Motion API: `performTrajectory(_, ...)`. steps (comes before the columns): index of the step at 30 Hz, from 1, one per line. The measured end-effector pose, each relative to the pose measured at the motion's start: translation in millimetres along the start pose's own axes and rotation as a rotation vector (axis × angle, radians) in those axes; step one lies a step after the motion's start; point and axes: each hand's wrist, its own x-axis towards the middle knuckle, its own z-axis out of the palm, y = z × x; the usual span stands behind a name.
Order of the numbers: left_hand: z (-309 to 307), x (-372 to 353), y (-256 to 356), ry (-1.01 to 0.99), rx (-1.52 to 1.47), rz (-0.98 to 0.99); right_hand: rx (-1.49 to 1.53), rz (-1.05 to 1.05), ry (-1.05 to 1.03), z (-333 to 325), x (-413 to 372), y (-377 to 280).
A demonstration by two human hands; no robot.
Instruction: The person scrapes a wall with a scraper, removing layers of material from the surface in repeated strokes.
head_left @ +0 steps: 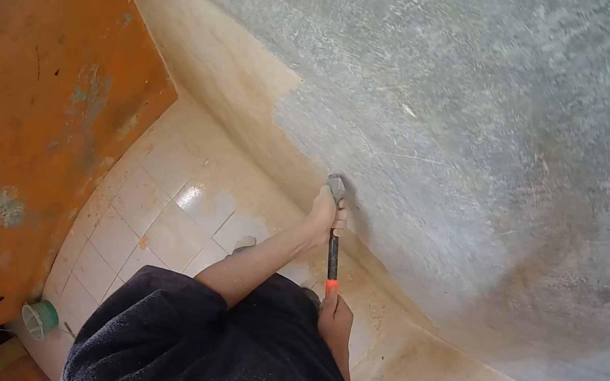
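From where I stand, both hands are closed on one hammer-like tool (333, 257), held against or very close to the mottled grey wall (445, 134). The left hand (324, 209) grips high, right under the grey head (336, 185); the right hand (335, 318) wraps the near end of the handle, just below an orange band (331, 285).

I'd judge it heavy at the head and stiff all through, hardly fragile. One hand close under the head would steady that weight, the other on the grip would guide it — though pale dust on the fingers might make the hold a little slick.

The head looks blocky and dull, the handle straight, dark and slim. The wall is chalky and streaked with fine scratches, with a smoother tan strip (237, 68) along its left and lower edge. Pale square tiles (174, 237) cover the floor, one catching a shine. To the left rises an orange panel (27, 101), scuffed to grey in patches — and near its foot lies a round green basket (40, 318).
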Motion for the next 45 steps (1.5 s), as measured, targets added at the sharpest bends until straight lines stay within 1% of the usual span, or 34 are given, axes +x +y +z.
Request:
performTrajectory(1, 0, -2, 2, -0.032, -0.009, -0.043, 0.0, 0.005, 0.001, 5, 2, -2)
performTrajectory(3, -5, 7, 9, -0.011, -0.008, -0.021, -0.08, -0.042, 0.008, 14, 11, -8)
performTrajectory(7, 1, 1, 6, -0.039, -0.085, -0.055, -0.089, -0.021, 0.041, -7, 2, -16)
performTrajectory(9, 4, -3, 5, -0.013, -0.052, -0.087, -0.098, -0.094, 0.019, -5, 5, -15)
performTrajectory(11, -11, 8, 18, -0.052, -0.013, -0.09, -0.159, -0.069, 0.054, 13, 5, -18)
performTrajectory(13, -18, 11, 20, -0.079, 0.027, -0.083, -0.042, -0.031, 0.051, 24, 1, -24)
performTrajectory(14, -11, 11, 10, -0.024, 0.021, -0.075, -0.041, -0.029, 0.05, 20, -6, -23)
performTrajectory(15, -4, 10, 2, 0.028, 0.016, -0.065, -0.042, 0.019, 0.063, 10, -14, -18)
performTrajectory(16, 6, -11, 3, -0.075, 0.008, -0.143, -0.043, 0.067, 0.077, 6, -18, -17)
performTrajectory(19, 3, -7, 3, -0.09, 0.015, -0.16, -0.122, 0.027, 0.087, 13, -13, -10)
performTrajectory(20, 0, -3, 7, -0.003, 0.03, -0.133, -0.143, -0.014, 0.099, 23, -8, -7)
performTrajectory(23, -5, 5, 4, 0.005, 0.051, -0.119, -0.076, 0.008, 0.098, 28, -8, -1)
performTrajectory(26, 7, -4, -4, -0.045, -0.006, -0.16, -0.064, 0.056, 0.079, 1, -15, -3)
performTrajectory(29, 2, 1, 6, -0.031, -0.04, -0.118, -0.103, 0.001, 0.072, 3, -3, -24)
performTrajectory(31, 0, 7, 5, -0.009, -0.016, -0.133, -0.137, -0.001, 0.05, 8, -2, -21)
performTrajectory(33, 0, 5, 0, 0.015, -0.008, -0.148, -0.097, 0.006, 0.099, -1, -15, -20)
performTrajectory(35, 9, -4, -7, -0.123, -0.047, -0.222, -0.118, 0.017, 0.094, -7, -19, -22)
performTrajectory(37, 3, -1, 1, -0.148, -0.048, -0.205, -0.134, 0.028, 0.104, -4, -13, -20)
performTrajectory(39, -12, 12, 11, -0.1, -0.014, -0.15, -0.173, -0.074, 0.114, 16, -1, -18)
performTrajectory(40, -12, 16, 10, -0.037, 0.025, -0.158, -0.118, -0.002, 0.073, 17, -3, -20)
performTrajectory(41, -12, 18, 6, -0.032, 0.024, -0.155, -0.116, -0.003, 0.067, 13, -7, -22)
performTrajectory(43, 3, 3, -3, -0.078, -0.054, -0.193, -0.105, -0.002, 0.134, -3, -20, -26)
performTrajectory(44, 10, -4, -2, -0.107, -0.067, -0.231, -0.065, 0.064, 0.111, -12, -25, -33)
performTrajectory(45, 10, -4, -2, -0.109, -0.067, -0.234, -0.066, 0.065, 0.113, -11, -23, -30)
